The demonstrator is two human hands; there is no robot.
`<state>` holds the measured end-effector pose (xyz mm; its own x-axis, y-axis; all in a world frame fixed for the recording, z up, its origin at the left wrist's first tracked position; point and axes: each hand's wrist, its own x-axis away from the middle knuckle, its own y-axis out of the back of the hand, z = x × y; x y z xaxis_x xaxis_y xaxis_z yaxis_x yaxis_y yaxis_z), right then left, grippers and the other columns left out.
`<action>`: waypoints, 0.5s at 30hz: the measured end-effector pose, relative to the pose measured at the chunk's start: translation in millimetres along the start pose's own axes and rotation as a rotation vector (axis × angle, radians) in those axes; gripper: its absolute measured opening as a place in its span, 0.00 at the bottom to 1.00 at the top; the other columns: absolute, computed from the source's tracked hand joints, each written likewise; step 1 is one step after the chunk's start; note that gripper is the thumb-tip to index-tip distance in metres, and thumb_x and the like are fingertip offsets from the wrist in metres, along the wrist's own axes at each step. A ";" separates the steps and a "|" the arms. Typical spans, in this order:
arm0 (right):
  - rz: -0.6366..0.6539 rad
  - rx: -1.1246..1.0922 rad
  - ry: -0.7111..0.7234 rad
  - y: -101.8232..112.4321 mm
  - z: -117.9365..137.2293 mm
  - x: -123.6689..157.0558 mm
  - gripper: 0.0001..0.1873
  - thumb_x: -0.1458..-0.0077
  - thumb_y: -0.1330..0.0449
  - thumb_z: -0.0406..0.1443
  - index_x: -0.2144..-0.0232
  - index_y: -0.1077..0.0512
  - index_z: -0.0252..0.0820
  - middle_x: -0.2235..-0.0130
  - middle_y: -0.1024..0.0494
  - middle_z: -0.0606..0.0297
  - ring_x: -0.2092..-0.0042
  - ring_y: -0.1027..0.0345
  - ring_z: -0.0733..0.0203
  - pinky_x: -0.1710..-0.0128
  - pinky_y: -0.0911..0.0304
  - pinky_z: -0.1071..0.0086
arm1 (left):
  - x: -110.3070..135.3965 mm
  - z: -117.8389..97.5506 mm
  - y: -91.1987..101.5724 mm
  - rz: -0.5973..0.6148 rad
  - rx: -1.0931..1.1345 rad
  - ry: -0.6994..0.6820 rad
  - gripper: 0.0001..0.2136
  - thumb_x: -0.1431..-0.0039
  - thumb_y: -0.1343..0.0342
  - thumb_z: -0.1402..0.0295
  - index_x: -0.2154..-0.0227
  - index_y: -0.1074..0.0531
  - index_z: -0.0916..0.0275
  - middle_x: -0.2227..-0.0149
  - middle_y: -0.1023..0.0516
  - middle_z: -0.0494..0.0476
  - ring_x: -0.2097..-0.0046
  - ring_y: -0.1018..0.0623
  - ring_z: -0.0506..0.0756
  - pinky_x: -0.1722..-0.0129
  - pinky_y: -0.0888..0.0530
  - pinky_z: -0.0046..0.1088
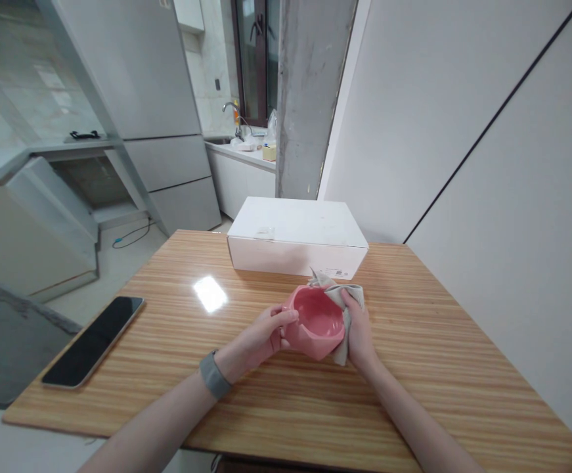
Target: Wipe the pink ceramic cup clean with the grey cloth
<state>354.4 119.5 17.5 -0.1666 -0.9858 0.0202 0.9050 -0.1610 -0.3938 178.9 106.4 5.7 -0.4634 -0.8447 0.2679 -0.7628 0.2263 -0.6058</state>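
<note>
A pink faceted bowl is held up over the wooden table, tilted so that its hollow inside faces me. My left hand grips its left side, the thumb on the rim and the fingers beneath. At the opposite side, my right hand pinches a light grey cloth against the bowl's rim, with the thumb on top. The cloth hangs down along the bowl's outer right side, and a fold sticks up behind the rim. The right fingers are mostly hidden behind the cloth and bowl.
A white cardboard box stands just beyond the bowl on the wooden table. Near the left edge lies a dark-screened phone. A white wall runs along the right; a sink counter is in the background.
</note>
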 end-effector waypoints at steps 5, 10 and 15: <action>0.167 -0.067 -0.237 6.6 13.2 -8.5 0.15 0.49 0.39 0.48 0.69 0.22 0.44 0.67 0.16 0.62 0.57 0.23 0.46 0.52 0.31 0.56 | 1.9 -0.2 -1.9 0.111 0.149 0.140 0.18 0.42 0.43 0.55 0.60 0.24 0.67 0.66 0.21 0.57 0.66 0.22 0.51 0.61 0.23 0.29; 0.286 -0.048 -0.470 8.3 26.0 -4.3 0.19 0.52 0.40 0.51 0.71 0.22 0.42 0.70 0.16 0.59 0.58 0.22 0.45 0.54 0.31 0.56 | 2.1 4.5 -0.3 0.228 0.058 0.246 0.22 0.38 0.48 0.53 0.53 0.26 0.67 0.65 0.20 0.60 0.68 0.21 0.56 0.69 0.21 0.33; 0.260 -0.050 -0.365 4.2 24.2 -1.0 0.18 0.52 0.39 0.50 0.69 0.22 0.43 0.67 0.16 0.60 0.56 0.23 0.44 0.52 0.32 0.55 | 0.4 7.4 5.5 0.203 0.054 0.190 0.22 0.39 0.48 0.55 0.50 0.28 0.68 0.65 0.20 0.61 0.70 0.21 0.56 0.74 0.21 0.31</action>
<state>367.8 118.6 38.1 0.2204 -0.9470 0.2337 0.8769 0.0875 -0.4726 177.9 103.7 -3.0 -0.6844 -0.6774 0.2697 -0.6228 0.3509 -0.6993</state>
